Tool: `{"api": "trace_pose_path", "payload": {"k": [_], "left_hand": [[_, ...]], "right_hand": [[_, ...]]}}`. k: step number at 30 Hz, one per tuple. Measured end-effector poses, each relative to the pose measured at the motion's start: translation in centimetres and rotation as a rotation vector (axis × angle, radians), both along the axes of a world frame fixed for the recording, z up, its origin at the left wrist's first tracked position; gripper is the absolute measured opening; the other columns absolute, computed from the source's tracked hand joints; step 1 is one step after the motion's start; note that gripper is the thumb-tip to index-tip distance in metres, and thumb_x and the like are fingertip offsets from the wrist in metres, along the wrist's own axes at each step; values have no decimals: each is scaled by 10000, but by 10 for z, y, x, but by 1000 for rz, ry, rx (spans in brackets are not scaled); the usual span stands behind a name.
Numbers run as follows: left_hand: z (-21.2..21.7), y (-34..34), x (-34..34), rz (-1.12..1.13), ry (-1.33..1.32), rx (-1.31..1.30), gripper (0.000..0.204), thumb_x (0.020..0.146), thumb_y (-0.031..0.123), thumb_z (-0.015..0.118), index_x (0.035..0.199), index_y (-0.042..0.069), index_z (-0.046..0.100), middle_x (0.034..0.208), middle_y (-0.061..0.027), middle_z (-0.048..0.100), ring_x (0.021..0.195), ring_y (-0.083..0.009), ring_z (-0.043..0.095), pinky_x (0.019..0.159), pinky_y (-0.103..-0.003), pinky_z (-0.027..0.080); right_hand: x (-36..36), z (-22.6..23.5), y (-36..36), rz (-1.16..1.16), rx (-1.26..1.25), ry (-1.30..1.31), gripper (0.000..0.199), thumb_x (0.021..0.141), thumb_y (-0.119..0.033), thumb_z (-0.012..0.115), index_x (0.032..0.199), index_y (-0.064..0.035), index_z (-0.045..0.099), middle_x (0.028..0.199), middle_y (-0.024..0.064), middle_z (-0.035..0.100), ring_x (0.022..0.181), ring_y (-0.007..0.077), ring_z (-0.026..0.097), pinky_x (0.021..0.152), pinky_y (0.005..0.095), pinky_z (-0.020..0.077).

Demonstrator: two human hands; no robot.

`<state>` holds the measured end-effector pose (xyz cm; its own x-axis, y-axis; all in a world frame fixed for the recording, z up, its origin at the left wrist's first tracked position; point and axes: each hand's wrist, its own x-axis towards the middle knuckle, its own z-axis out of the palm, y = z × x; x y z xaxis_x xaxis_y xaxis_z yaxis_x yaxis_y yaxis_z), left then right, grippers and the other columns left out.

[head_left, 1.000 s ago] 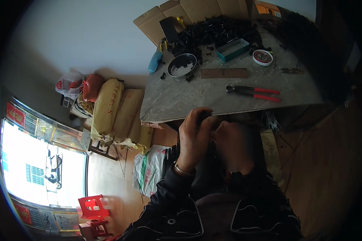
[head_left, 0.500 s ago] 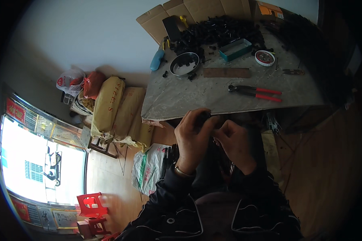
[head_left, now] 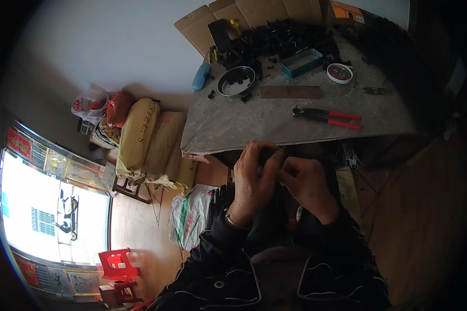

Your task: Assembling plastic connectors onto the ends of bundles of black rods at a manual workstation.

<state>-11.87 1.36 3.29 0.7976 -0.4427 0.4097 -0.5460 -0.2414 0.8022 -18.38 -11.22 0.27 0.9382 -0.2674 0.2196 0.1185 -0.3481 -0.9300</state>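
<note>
My left hand (head_left: pixel 254 176) is closed round a small black part (head_left: pixel 266 154), mostly hidden by the fingers, just off the table's front edge. A thin dark tip shows by its fingertips. Close beside it, my right hand (head_left: pixel 308 186) is bent in a pinch; whatever lies between its fingers is too small to see. On the grey table (head_left: pixel 228 124) beyond lie red-handled pincers (head_left: pixel 337 118), a brown flat bar (head_left: pixel 290 92) and a round dish (head_left: pixel 235 91) with black pieces in it.
Small black parts (head_left: pixel 280 39) are heaped at the table's back, behind a green open tin (head_left: pixel 302 63). A white-rimmed round tub (head_left: pixel 340 80) stands to its right. Yellow sacks (head_left: pixel 137 137) stand left of the table, a plastic bag (head_left: pixel 192 215) on the floor, red stools (head_left: pixel 118 263) lower left.
My left hand has shifted slightly right and turned a little, while my right hand has moved a bit right and down. Both remain closed. The things on the table lie as before.
</note>
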Motion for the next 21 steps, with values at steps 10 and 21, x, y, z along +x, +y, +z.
{"api": "trace_pose_path", "payload": {"k": [10, 21], "left_hand": [[8, 7, 6, -224, 306, -125, 182, 913, 101, 577, 1059, -7, 590, 895, -52, 640, 801, -90, 575, 734, -224, 457], [17, 14, 24, -501, 522, -128, 222, 940, 167, 602, 1090, 6, 574, 933, -19, 609, 879, -73, 550, 794, -226, 450]], "right_hand": [[8, -41, -20, 307, 506, 41, 175, 938, -198, 600, 932, -25, 626, 807, -31, 592, 782, 33, 539, 690, 216, 437], [-2, -27, -13, 188, 300, 21, 178, 946, -166, 579, 849, -17, 592, 706, 1, 578, 671, 56, 543, 603, 233, 422]]}}
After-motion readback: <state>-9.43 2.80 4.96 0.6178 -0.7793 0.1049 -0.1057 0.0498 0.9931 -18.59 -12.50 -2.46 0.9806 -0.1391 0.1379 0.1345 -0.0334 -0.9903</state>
